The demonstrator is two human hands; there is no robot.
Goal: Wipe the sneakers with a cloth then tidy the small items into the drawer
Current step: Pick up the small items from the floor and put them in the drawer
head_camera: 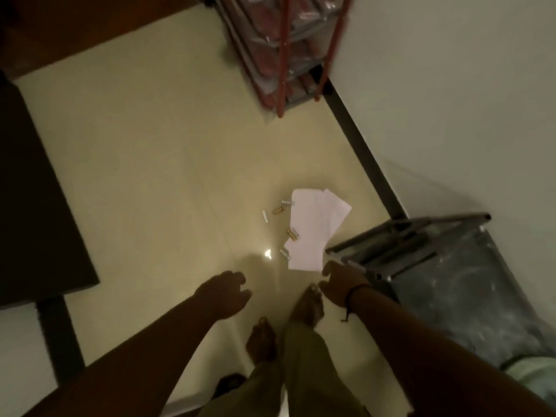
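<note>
Head view: both the left hand [224,293] and right hand [340,284] are held out low, fingers loosely curled and holding nothing, so the small batteries [278,210] and papers [313,227] lying just beyond on the floor [150,176] can probably be gathered.

We see a dim room, pale tiled floor [144,164]. Red-framed rack [285,52] at twelve o'clock. Dark furniture [33,206] at nine.

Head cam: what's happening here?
A person stands barefoot over small items (they look like batteries) and white papers scattered on the floor. Both hands hold nothing: the left hand hangs loosely curled, and the right hand reaches beside a grey drawer unit. Nothing is picked up yet.
</note>
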